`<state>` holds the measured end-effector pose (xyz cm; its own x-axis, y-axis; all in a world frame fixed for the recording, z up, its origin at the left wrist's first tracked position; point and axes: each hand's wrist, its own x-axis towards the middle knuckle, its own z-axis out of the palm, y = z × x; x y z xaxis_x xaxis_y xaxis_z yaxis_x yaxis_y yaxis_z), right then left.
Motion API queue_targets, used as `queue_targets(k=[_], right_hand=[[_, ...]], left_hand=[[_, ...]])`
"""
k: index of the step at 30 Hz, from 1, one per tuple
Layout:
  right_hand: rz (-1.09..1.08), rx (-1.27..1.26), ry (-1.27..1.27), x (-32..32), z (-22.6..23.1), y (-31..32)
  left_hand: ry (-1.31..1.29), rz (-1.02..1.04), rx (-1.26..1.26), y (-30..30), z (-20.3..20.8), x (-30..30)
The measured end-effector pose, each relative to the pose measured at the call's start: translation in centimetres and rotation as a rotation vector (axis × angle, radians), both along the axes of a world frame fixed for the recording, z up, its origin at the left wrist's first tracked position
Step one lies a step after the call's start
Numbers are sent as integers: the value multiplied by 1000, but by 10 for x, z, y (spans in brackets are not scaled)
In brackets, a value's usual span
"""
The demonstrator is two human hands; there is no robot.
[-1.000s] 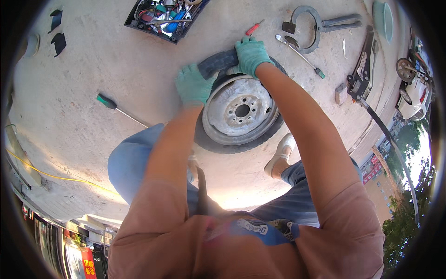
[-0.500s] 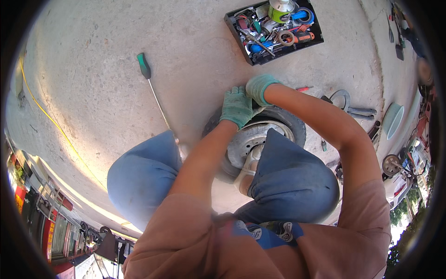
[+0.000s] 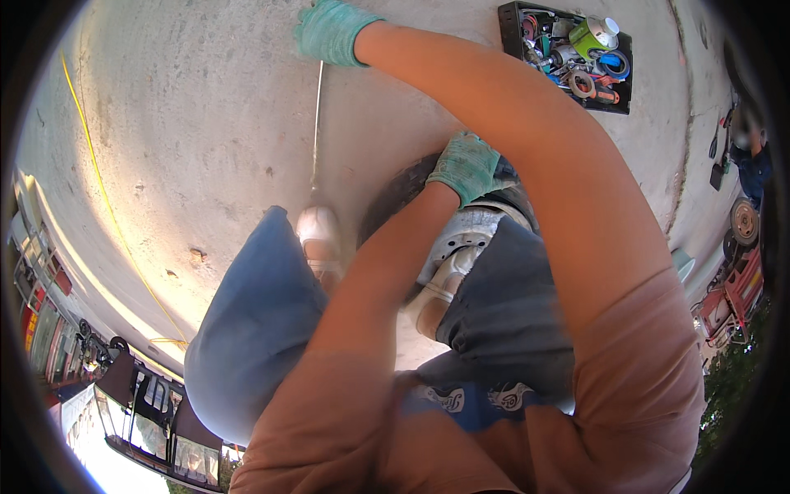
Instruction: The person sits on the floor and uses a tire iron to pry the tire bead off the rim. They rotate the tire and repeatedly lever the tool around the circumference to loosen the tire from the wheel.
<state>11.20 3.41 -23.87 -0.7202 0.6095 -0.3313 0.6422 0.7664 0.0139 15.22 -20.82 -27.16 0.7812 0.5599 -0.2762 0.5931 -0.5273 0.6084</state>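
My right hand [image 3: 336, 33], in a green glove, is stretched far forward to the left, its fingers closed over the handle of a long screwdriver [image 3: 318, 123]. The handle is hidden under the glove; the thin metal shaft runs back toward my left shoe [image 3: 317, 226]. My left hand [image 3: 465, 169], gloved alike, grips the top of a black tyre [image 3: 395, 193] between my knees, its fingertips partly out of sight. Inside the tyre sits a grey metal rim [image 3: 469, 230], partly covered by my right leg and shoe [image 3: 448, 284].
A black toolbox [image 3: 512, 33] stands ahead to the right, filled with tape rolls, tools and a green can [image 3: 591, 37]. A yellow cable [image 3: 99, 177] runs along the ground at left. Another person [image 3: 753, 173] and a loose wheel [image 3: 745, 221] are at the far right.
My right hand has left the tyre and reached forward and left onto the screwdriver handle. My left hand stays at the tyre. The view has turned, shifting the toolbox rightward.
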Motion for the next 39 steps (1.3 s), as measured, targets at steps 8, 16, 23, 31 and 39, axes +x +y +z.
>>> queue_targets(k=[8, 16, 23, 31, 39], right_hand=[[-153, -210, 256, 178, 79, -88], [-1121, -602, 488, 328, 209, -269], [-1259, -894, 318, 346, 268, -302], [-1256, -1107, 139, 371, 284, -248], [-1004, -1166, 3, 376, 240, -217]], left_hand=[[90, -148, -67, 16, 26, -25], [311, 207, -1, -6, 36, -38], [280, 160, 4, -1, 27, -29], [344, 55, 34, 7, 18, -29], [275, -125, -88, 24, 31, -30]])
